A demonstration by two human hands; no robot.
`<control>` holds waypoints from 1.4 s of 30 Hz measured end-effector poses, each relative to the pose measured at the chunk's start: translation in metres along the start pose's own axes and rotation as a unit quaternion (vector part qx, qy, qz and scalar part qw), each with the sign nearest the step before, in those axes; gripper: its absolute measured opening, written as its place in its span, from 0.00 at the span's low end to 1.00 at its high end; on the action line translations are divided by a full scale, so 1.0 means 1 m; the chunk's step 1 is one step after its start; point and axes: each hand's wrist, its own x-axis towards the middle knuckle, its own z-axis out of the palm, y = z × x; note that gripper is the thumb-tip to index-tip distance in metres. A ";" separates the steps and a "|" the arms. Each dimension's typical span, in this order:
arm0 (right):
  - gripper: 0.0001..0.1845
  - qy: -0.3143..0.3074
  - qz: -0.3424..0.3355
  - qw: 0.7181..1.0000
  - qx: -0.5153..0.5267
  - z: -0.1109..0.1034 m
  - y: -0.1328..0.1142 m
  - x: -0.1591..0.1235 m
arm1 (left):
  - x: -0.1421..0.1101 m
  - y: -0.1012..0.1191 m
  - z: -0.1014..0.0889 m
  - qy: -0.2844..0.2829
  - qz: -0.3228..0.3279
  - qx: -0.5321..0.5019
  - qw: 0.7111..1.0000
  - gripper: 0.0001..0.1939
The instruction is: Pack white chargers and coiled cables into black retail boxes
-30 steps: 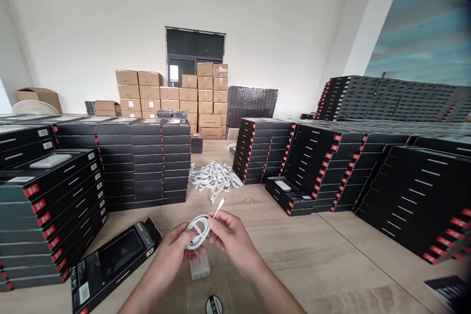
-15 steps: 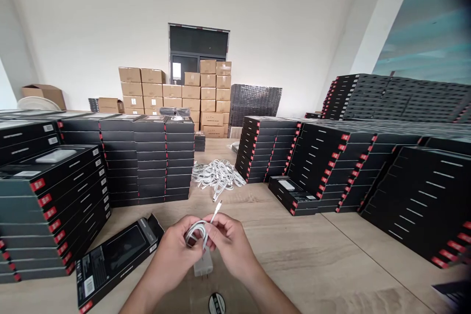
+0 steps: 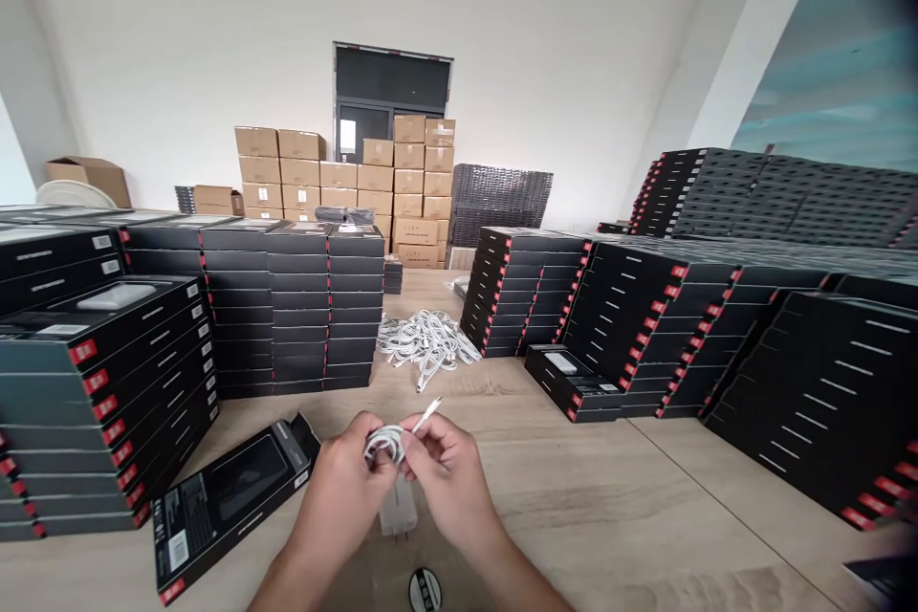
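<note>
Both my hands meet low in the middle of the view over the wooden table [image 3: 645, 497]. My left hand [image 3: 344, 488] is closed round a coiled white cable [image 3: 383, 443]. My right hand [image 3: 445, 473] pinches the same cable, whose plug end [image 3: 430, 413] sticks up and away from my fingers. A white charger block [image 3: 398, 507] shows just below my hands. An open black box [image 3: 229, 497] with its flap up lies flat on the table to the left of my left hand.
Tall stacks of black boxes with red tabs stand at left [image 3: 107, 382], centre-left [image 3: 301, 306] and right [image 3: 681, 325]. A pile of white cables [image 3: 426, 342] lies between the stacks. Brown cartons [image 3: 344, 186] and dark crates [image 3: 498, 201] stand against the far wall.
My hands have drawn closer together and the cable coil has become tighter and smaller between them. The view has shifted slightly to the left.
</note>
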 end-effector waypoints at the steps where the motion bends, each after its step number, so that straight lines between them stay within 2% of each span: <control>1: 0.13 0.005 0.000 1.000 0.005 -0.001 0.000 0.001 | 0.000 -0.001 0.000 -0.015 -0.009 -0.023 1.000 0.04; 4: 0.15 -0.016 -0.003 1.000 0.007 -0.006 0.002 0.005 | 0.000 -0.004 -0.001 -0.066 -0.010 -0.066 0.996 0.08; 6: 0.18 -0.031 0.006 0.999 -0.010 -0.011 0.004 0.009 | -0.001 -0.005 0.000 -0.070 0.001 -0.058 0.996 0.08; 8: 0.19 -0.045 0.036 0.996 -0.070 -0.018 0.004 0.012 | -0.002 -0.004 0.001 -0.059 0.012 -0.042 0.997 0.09; 10: 0.17 -0.077 0.049 0.981 -0.174 -0.026 0.002 0.012 | -0.004 -0.002 0.003 -0.052 0.013 -0.042 0.998 0.09; 12: 0.15 -0.140 0.012 0.955 -0.262 -0.031 -0.004 0.011 | -0.004 0.001 0.005 -0.059 0.005 -0.072 0.996 0.09; 14: 0.16 -0.210 -0.059 0.929 -0.298 -0.032 -0.011 0.008 | -0.004 0.002 0.006 -0.073 -0.011 -0.124 0.990 0.10; 16: 0.19 -0.251 -0.114 0.909 -0.313 -0.031 -0.016 0.005 | -0.003 0.002 0.007 -0.091 -0.043 -0.180 0.978 0.11; 18: 0.19 -0.250 -0.147 0.892 -0.347 -0.030 -0.017 0.005 | -0.002 0.001 0.007 -0.123 -0.090 -0.223 0.963 0.12; 21: 0.15 -0.208 -0.168 0.876 -0.402 -0.029 -0.012 0.006 | -0.001 -0.001 0.006 -0.169 -0.136 -0.260 0.941 0.13; 24: 0.14 -0.133 -0.166 0.890 -0.403 -0.029 -0.009 0.006 | 0.000 -0.001 0.003 -0.164 -0.137 -0.275 0.937 0.14; 26: 0.16 -0.090 -0.192 0.898 -0.386 -0.029 -0.011 0.005 | 0.001 0.000 0.001 -0.159 -0.136 -0.277 0.938 0.14; 29: 0.22 -0.102 -0.262 0.880 -0.384 -0.027 -0.014 0.003 | 0.002 -0.002 0.001 -0.158 -0.131 -0.266 0.942 0.12; 32: 0.20 -0.133 -0.284 0.865 -0.391 -0.024 -0.013 0.002 | 0.001 -0.005 0.004 -0.153 -0.116 -0.252 0.949 0.09; 35: 0.12 -0.120 -0.275 0.881 -0.365 -0.021 -0.012 0.002 | 0.000 -0.008 0.006 -0.160 -0.102 -0.235 0.953 0.06; 38: 0.09 -0.106 -0.248 0.922 -0.276 -0.019 -0.019 -0.002 | -0.001 -0.009 0.007 -0.157 -0.101 -0.214 0.959 0.08; 42: 0.03 -0.069 -0.173 0.976 -0.111 -0.017 -0.026 -0.005 | -0.001 -0.007 0.007 -0.155 -0.112 -0.225 0.955 0.14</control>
